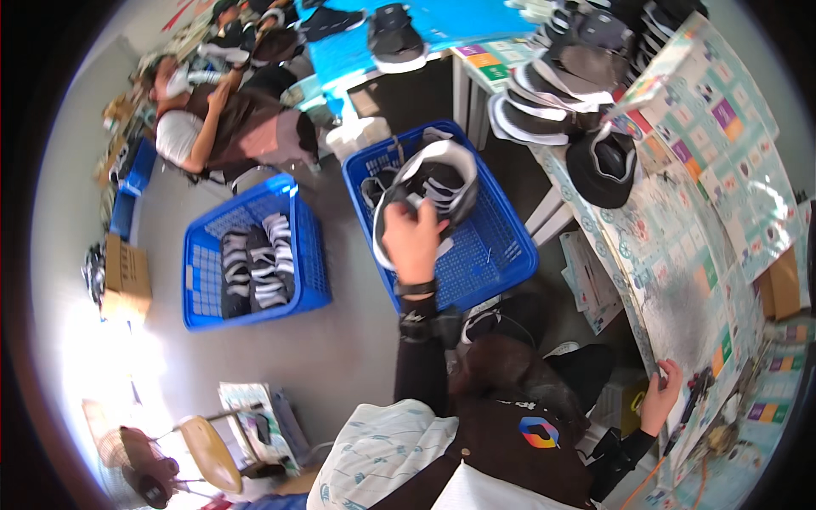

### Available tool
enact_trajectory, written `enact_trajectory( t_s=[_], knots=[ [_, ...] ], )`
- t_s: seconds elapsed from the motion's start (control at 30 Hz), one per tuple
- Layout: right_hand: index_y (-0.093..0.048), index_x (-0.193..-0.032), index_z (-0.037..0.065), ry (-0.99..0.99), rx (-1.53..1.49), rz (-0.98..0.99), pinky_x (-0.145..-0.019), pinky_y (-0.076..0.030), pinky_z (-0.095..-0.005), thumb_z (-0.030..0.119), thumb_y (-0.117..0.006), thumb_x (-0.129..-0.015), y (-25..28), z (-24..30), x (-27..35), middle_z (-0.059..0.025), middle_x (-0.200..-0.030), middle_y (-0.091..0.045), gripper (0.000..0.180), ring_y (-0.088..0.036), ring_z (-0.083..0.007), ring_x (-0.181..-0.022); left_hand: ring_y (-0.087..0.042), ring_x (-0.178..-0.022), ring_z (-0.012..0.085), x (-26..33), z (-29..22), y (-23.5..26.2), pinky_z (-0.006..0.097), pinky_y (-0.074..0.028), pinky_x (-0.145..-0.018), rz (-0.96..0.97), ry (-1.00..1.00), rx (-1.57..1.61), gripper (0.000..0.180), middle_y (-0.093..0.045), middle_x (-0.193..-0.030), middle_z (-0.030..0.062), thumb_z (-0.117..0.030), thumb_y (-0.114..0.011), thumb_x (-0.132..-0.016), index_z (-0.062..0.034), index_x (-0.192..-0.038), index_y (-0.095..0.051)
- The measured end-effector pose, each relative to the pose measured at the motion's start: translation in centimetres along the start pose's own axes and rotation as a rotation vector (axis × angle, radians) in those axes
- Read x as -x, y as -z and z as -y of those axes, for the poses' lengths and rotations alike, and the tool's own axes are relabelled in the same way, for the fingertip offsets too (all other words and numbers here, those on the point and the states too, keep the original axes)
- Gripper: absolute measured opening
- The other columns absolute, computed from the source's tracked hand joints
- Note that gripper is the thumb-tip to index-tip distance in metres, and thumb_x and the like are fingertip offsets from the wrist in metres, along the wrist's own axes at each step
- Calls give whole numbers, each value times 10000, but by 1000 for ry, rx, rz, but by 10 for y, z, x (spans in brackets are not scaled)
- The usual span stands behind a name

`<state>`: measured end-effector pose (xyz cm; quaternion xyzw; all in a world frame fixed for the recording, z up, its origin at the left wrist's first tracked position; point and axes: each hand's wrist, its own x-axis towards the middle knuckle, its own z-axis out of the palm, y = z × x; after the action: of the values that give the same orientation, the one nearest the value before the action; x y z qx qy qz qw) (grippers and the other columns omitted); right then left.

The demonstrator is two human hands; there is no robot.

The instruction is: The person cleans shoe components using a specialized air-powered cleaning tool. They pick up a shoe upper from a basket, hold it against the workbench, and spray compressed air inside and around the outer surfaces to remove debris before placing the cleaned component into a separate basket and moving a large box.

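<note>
My left hand [412, 240] grips a black shoe [463, 200] with a thick white rim, over a blue basket [501, 276] in front of me. The shoe is a little blurred, and my fingers cover part of it. Several dark shoes with white stripes lie inside that basket, partly hidden by the held one. On the right, my right hand [662, 398] rests at the edge of the worktable [671, 297], fingers slightly apart, with nothing visible in them.
Left of my basket stands a second blue basket [310, 255] with several black-and-white shoes in rows. Stacked shoes [544, 102] and a black shoe [602, 166] sit on the worktable. A seated co-worker [221, 127] is at far left, near a blue tabletop [459, 25]. A stool [208, 450] stands lower left.
</note>
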<state>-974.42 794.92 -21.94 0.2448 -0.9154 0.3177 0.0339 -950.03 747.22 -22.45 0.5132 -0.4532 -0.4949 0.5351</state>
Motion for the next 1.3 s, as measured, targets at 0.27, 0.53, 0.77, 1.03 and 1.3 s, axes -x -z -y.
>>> enact_trajectory(
  t_s=[0.27, 0.53, 0.77, 1.03, 1.3],
  knots=[
    [-661, -1162, 57, 138, 35, 7, -1023, -462, -385, -7, -612, -904, 8, 47, -14, -131, -1353, -583, 271, -572, -308, -1242, -718, -679, 202, 25, -51, -17, 339, -610, -596, -10, -117, 179, 232, -694, -817, 164, -103, -678, -943, 71, -969, -527],
    [-663, -1126, 28, 176, 27, 9, -1036, -449, -367, -11, -609, -907, 10, 58, -7, -141, -1309, -592, 229, -580, -313, -1225, -714, -618, 197, 30, -83, -34, 308, -582, -574, -10, -261, 326, 277, -662, -719, 113, -153, -717, -959, 43, -935, -522],
    [-660, -1118, 23, 184, 21, -21, -1054, -435, -376, -23, -601, -895, 20, 52, 1, -158, -1300, -593, 236, -572, -344, -1230, -693, -680, 173, 45, -100, -45, 346, -667, -636, 44, -236, 328, 255, -640, -850, 117, -101, -713, -971, 67, -952, -522],
    [-645, -1091, 6, 98, -21, -27, -1053, -427, -396, -34, -609, -865, 14, 16, 8, -176, -1274, -585, 233, -554, -376, -1225, -749, -809, 334, 42, 6, 31, 361, -646, -726, 299, 116, 364, 268, -648, -1033, 155, -166, -629, -1016, 70, -1077, -518],
    [-634, -1059, 7, 127, -55, 7, -1063, -419, -427, -52, -628, -811, -12, 26, -10, -185, -1242, -579, 255, -544, -393, -1212, -747, -835, 375, -20, 128, 38, 422, -656, -752, 291, 334, 515, 326, -687, -1022, 218, -183, -608, -1011, 94, -1154, -515]
  ],
)
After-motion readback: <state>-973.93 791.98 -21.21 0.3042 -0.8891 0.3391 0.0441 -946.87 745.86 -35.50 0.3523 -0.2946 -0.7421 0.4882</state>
